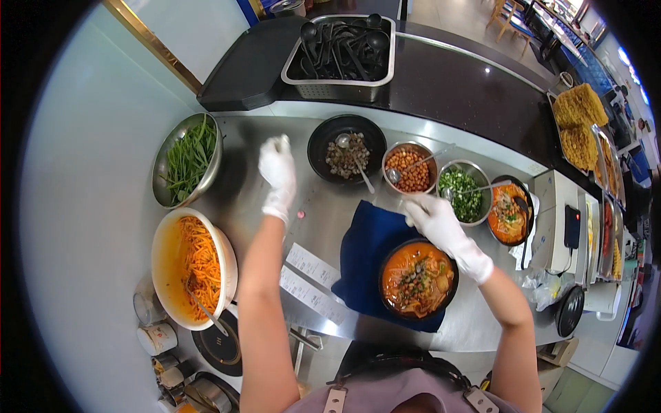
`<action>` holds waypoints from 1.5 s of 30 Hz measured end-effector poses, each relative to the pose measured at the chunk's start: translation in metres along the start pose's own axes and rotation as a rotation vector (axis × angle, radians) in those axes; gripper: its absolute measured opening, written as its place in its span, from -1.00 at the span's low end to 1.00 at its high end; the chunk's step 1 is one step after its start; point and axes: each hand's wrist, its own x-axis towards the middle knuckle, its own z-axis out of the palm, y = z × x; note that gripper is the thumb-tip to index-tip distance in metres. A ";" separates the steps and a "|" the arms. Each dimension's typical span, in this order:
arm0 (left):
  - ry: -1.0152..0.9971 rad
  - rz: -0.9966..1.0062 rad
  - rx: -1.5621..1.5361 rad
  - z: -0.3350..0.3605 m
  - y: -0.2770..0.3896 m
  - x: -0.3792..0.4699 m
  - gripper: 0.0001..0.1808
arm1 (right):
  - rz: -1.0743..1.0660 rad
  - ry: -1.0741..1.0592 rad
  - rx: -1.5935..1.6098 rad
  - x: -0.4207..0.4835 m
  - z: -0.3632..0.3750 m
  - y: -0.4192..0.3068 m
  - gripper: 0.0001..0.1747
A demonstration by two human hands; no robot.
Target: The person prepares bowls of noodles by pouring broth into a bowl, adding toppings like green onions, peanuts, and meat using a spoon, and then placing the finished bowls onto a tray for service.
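My left hand (pixel 277 168), in a white glove, is raised over the steel counter between a steel bowl of green leafy stems (pixel 190 160) and a black bowl of chopped topping (pixel 347 149). Its fingers are bunched, and nothing shows in them. My gloved right hand (pixel 436 222) hovers by the upper edge of a black bowl of red noodle soup (pixel 418 279), fingers curled; whether they pinch something is hidden. That soup bowl rests on a dark blue cloth (pixel 361 242). Steel bowls of peanuts (pixel 411 169) and chopped green onion (pixel 465 192) stand above my right hand, each with a spoon.
Paper slips (pixel 312 294) lie left of the cloth. A white tub of shredded orange vegetables (pixel 193 268) stands at left. A second soup bowl (pixel 510 210) is at right, beside a white box (pixel 556 222). A steel container of black ladles (pixel 338 57) sits on the raised ledge.
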 end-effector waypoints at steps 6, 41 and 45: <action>0.031 0.586 0.583 0.028 0.000 0.145 -0.85 | -0.036 0.123 -0.028 -0.072 -0.055 0.000 -0.73; -0.180 0.657 1.022 0.081 -0.017 0.229 -0.77 | 0.350 0.502 -0.075 -0.155 -0.121 0.066 -0.71; -0.071 0.734 0.864 0.075 0.041 0.202 -0.81 | 0.457 0.579 -0.108 -0.200 -0.121 0.083 -0.71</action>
